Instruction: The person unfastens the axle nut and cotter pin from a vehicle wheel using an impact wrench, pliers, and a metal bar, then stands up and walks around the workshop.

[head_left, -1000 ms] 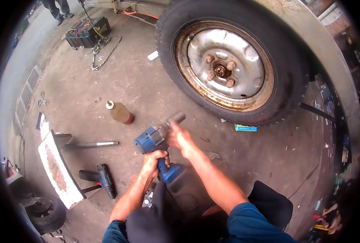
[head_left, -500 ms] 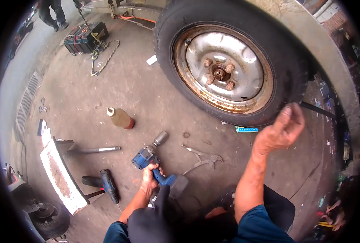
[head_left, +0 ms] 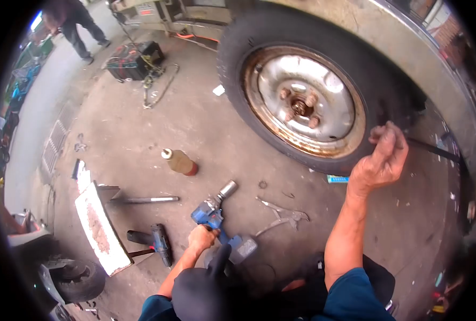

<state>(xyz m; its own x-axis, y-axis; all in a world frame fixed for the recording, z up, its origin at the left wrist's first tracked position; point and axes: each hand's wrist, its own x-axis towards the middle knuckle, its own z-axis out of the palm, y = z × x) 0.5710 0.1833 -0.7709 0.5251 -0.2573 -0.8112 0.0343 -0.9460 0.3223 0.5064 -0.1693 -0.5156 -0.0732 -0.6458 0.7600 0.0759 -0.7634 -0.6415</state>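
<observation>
My left hand (head_left: 203, 237) is wrapped round the grip of a blue cordless impact wrench (head_left: 208, 214), which carries a long metal socket (head_left: 228, 189) at its nose. Raised in front of the tyre's lower right side, my right hand (head_left: 381, 160) has its fingers curled in towards the thumb. Whatever it pinches, if anything, is hidden. The car wheel (head_left: 323, 80) has a rusty steel rim with several brown nuts round its hub. Pliers with long handles (head_left: 286, 215) lie on the floor between my hands, near a small ring (head_left: 262, 184).
A bottle of yellowish liquid (head_left: 179, 162) stands on the floor. Left of the wrench lie a cordless drill (head_left: 162, 245), a metal bar (head_left: 152, 200) and a worn white stand (head_left: 101, 230). Farther off are a battery (head_left: 133, 60) with a rope and a person's legs (head_left: 83, 37).
The view has shifted, so the scene sits farther right and lower. My right hand has lifted slightly beside the tyre, fingers still curled. My left hand keeps its hold on the impact wrench.
</observation>
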